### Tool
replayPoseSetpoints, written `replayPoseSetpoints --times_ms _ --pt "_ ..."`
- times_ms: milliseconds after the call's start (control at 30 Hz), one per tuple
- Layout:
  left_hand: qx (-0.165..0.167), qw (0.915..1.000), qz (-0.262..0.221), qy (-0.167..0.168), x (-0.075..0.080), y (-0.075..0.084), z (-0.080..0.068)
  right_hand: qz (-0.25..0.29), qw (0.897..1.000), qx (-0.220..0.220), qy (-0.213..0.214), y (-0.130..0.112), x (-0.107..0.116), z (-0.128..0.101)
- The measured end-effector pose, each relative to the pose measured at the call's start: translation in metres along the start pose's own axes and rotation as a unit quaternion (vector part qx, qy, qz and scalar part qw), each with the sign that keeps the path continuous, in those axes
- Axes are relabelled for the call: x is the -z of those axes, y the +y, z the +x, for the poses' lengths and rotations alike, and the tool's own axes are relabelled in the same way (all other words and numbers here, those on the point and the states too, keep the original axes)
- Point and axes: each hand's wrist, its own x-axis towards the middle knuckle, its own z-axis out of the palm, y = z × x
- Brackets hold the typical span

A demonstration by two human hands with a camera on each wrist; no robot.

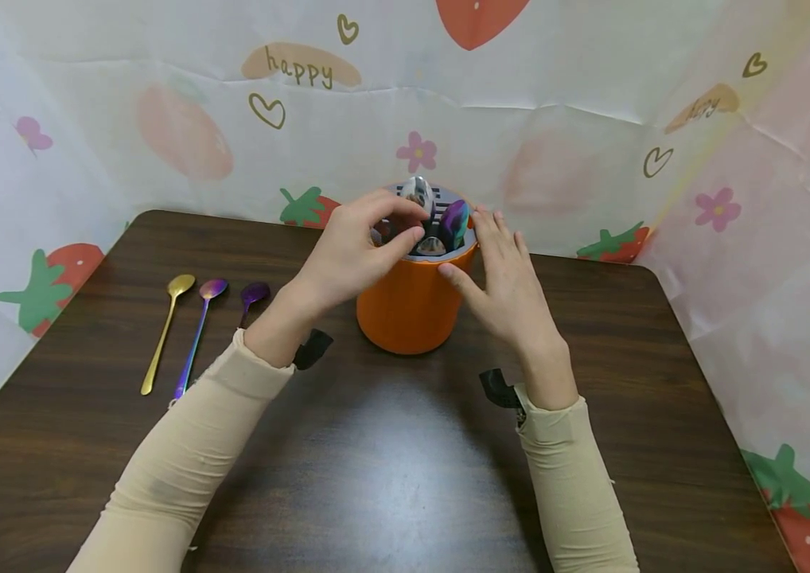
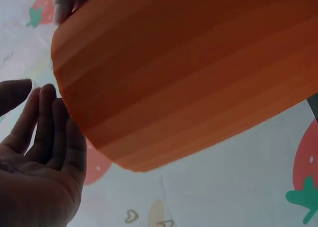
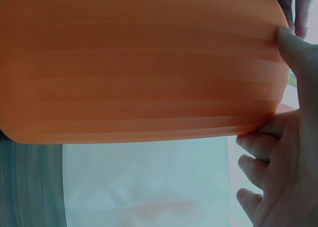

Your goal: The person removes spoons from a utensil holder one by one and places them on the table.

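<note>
Utensil holder (image 1: 406,309), orange, ribbed, grey-topped: placed toward 12 o'clock on the brown tabletop (image 1: 405,485). Held in it, bowls up: silver spoon (image 1: 418,189), purple-teal spoon (image 1: 455,223). Left hand (image 1: 353,251): poised over the rim at 9 o'clock, fingers loosely bent, released. Right hand (image 1: 507,285): laid against the rim at 3 o'clock, fingers extended, ungrasping. Gold spoon (image 1: 164,338), rainbow spoon (image 1: 198,334), purple spoon (image 1: 255,292): laid side by side at 9 o'clock from the holder, the last partly hidden by the left forearm.
</note>
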Motion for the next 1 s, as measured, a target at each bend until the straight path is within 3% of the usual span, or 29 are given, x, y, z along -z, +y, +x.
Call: replayPoseSetpoints --times_ms 133,433,1000 --pt "-0.016 0.9989 0.036 -0.025 -0.0041 -0.0002 0.002 -0.002 1.0 0.001 0.001 -0.0003 0.0004 0.0001" --pt "-0.006 0.995 0.084 -0.054 -0.0066 -0.001 0.0052 -0.003 1.0 -0.002 0.0 0.0004 -0.0003 0.0003" --pt "0.025 0.9973 0.039 -0.057 -0.007 0.0014 0.007 0.001 1.0 0.002 0.003 0.0014 -0.0004 -0.0009"
